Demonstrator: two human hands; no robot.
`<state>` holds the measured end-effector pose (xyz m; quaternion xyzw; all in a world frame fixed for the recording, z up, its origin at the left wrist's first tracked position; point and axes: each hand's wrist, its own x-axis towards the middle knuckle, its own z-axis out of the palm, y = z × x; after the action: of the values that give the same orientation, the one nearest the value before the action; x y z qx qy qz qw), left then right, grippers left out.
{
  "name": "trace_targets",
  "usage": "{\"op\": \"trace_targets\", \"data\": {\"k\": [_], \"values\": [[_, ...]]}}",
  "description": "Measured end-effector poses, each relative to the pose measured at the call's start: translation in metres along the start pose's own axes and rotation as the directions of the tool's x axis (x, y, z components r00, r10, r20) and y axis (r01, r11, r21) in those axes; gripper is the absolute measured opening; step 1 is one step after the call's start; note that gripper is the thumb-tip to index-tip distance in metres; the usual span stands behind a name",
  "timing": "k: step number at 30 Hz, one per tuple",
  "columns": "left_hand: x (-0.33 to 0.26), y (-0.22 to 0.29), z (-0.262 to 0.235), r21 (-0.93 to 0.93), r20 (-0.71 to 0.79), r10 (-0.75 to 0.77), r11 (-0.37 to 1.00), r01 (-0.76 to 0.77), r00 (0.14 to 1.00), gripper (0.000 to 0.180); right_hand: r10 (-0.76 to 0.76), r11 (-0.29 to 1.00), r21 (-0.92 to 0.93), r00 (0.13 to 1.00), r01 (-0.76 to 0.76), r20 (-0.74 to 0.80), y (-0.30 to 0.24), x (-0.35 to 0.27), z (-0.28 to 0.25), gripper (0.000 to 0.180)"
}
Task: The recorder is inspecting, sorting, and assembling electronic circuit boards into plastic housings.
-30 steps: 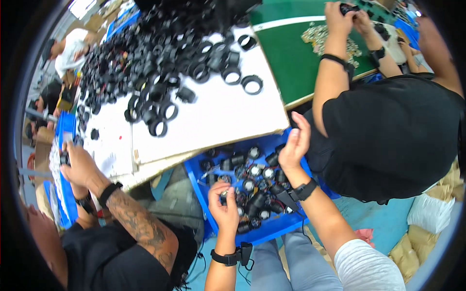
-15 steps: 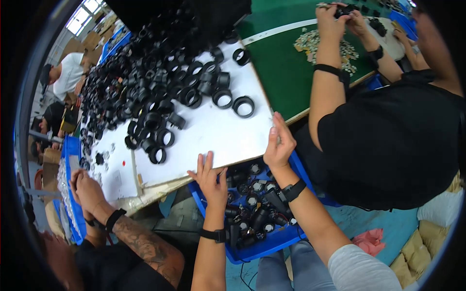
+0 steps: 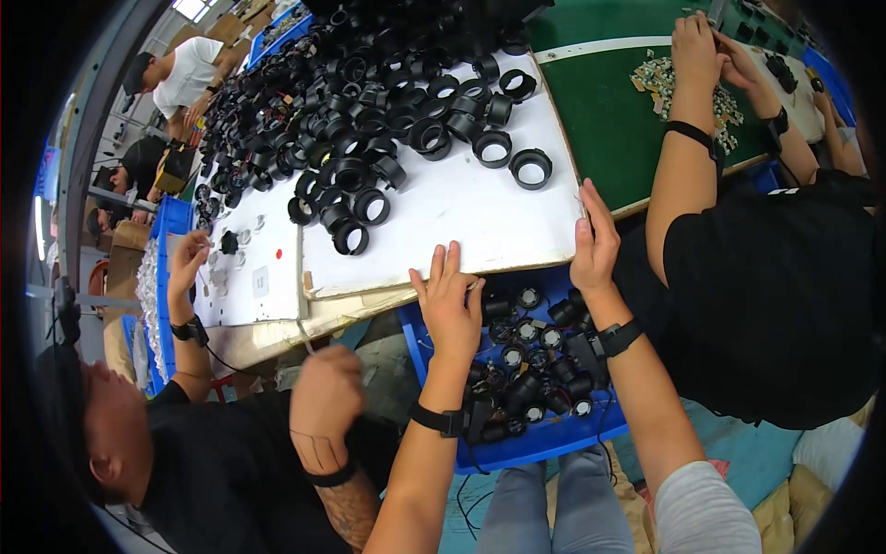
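My left hand (image 3: pixel 452 312) rests at the near edge of a white board (image 3: pixel 480 208), fingers spread over its surface. At the board's right edge, by the near corner, my right hand (image 3: pixel 596 247) stands with fingers stretched out. Neither hand visibly grips anything. Black plastic rings (image 3: pixel 531 170) lie loose on the board, and a large heap of black round parts (image 3: pixel 305 120) covers its far side. Under the edge, between my forearms, a blue bin (image 3: pixel 519 454) holds several black cylindrical parts (image 3: pixel 528 388) with pale round ends and wires.
Close on my left, a co-worker's hand (image 3: pixel 328 392) and raised hand (image 3: pixel 187 263) are near the board. To my right another person in black (image 3: pixel 757 305) works at a green table (image 3: pixel 600 120) with a pile of small pale parts (image 3: pixel 692 97). A blue bin (image 3: pixel 173 226) stands far left.
The whole view has shifted, so the board and hands sit further right. My hands keep their places on its edges. The left co-worker's hands, together before, have moved apart.
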<state>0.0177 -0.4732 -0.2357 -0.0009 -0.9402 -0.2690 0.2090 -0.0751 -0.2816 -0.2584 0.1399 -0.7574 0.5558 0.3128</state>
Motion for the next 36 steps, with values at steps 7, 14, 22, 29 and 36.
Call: {"op": "trace_targets", "data": {"k": [7, 14, 22, 29, 36], "values": [[0.012, -0.006, 0.0, -0.003, -0.019, -0.023, 1.0, 0.022, 1.0, 0.016, 0.036, 0.962, -0.267, 0.994, -0.061, -0.098, -0.004, 0.003, 0.019, 0.035], [0.017, -0.008, -0.006, -0.059, 0.074, -0.055, 0.996, 0.06, 0.996, 0.015, -0.001, 0.951, -0.309, 0.996, -0.026, -0.086, 0.0, 0.004, 0.014, 0.032], [0.024, -0.006, -0.009, -0.022, 0.121, -0.078, 0.996, 0.081, 0.99, 0.012, 0.014, 0.927, -0.365, 0.984, -0.079, -0.177, -0.01, 0.011, 0.022, 0.025], [-0.02, 0.019, -0.031, -0.355, 0.046, -0.259, 0.899, 0.258, 0.965, 0.014, -0.059, 0.967, -0.254, 0.993, 0.031, -0.103, -0.026, -0.033, -0.035, 0.025], [-0.183, 0.028, -0.05, -0.484, 0.622, -0.569, 0.261, 0.835, 0.538, 0.022, 0.469, 0.883, -0.175, 0.83, -0.435, 0.302, -0.054, -0.158, -0.124, 0.023]]}}
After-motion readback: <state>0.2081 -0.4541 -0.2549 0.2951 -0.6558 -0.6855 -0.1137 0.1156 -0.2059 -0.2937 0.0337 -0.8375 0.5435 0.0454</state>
